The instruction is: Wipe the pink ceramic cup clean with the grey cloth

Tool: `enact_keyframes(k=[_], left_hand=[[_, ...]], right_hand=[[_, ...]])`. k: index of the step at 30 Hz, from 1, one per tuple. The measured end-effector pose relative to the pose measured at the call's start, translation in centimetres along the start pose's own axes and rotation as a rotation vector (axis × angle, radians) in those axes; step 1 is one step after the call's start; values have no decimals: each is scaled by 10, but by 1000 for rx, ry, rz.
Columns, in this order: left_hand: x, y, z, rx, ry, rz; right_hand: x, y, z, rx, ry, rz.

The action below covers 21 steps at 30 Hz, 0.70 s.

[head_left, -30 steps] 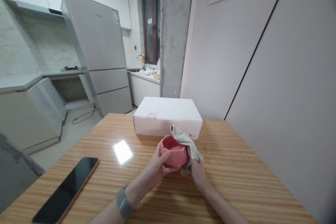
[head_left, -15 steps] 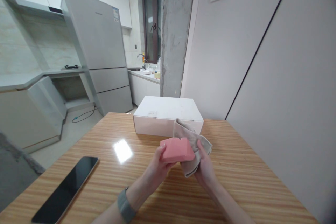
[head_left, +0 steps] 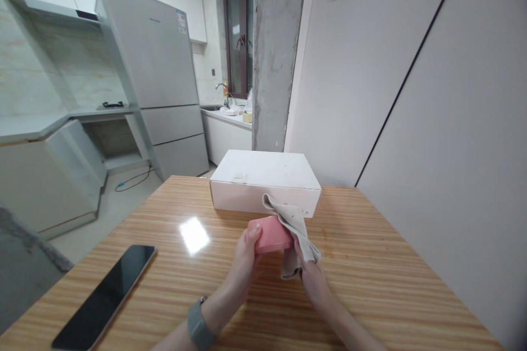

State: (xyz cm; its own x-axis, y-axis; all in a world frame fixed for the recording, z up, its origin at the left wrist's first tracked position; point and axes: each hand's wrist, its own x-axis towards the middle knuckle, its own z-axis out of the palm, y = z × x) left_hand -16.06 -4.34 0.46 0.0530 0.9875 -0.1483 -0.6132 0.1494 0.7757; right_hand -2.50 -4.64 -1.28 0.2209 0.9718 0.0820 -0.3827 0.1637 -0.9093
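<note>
My left hand (head_left: 246,255) grips a pink faceted bowl (head_left: 268,234) just above the wooden table (head_left: 370,279), fingers wrapped round its left side. The bowl is turned so its outside faces me and its opening cannot be seen. My right hand (head_left: 309,274) holds a beige cloth (head_left: 293,228) pressed against the bowl's right side. The cloth drapes over the bowl's top edge and hangs below my fingers. A grey band sits on my left wrist.
A white flat box (head_left: 265,181) lies on the table just behind the bowl. A black phone (head_left: 107,294) rests face up near the table's front left. A white wall runs along the right side. Kitchen counters and a fridge (head_left: 152,77) stand beyond the table.
The bowl has been turned from opening-up to its outside facing me. The cloth has shifted from the bowl's rim to its right side and top.
</note>
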Motion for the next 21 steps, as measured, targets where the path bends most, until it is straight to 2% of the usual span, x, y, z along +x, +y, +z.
enact_keyframes(k=[4,7,9,15,18,21], left_hand=[[4,-1,-4,-56,-109,-95],[6,-4,-7,0,-116,-104],[5,-6,-7,36,-112,-83],[1,-13,-5,-87,-291,-83],[0,-12,-3,-68,-290,-97],[0,-10,-3,31,-237,9]], right_hand=[[7,8,-4,-36,125,-25],[16,7,-6,87,188,13],[20,4,-5,172,177,65],[11,-12,9,340,58,209],[7,-18,15,364,23,224],[7,-18,16,323,24,202]])
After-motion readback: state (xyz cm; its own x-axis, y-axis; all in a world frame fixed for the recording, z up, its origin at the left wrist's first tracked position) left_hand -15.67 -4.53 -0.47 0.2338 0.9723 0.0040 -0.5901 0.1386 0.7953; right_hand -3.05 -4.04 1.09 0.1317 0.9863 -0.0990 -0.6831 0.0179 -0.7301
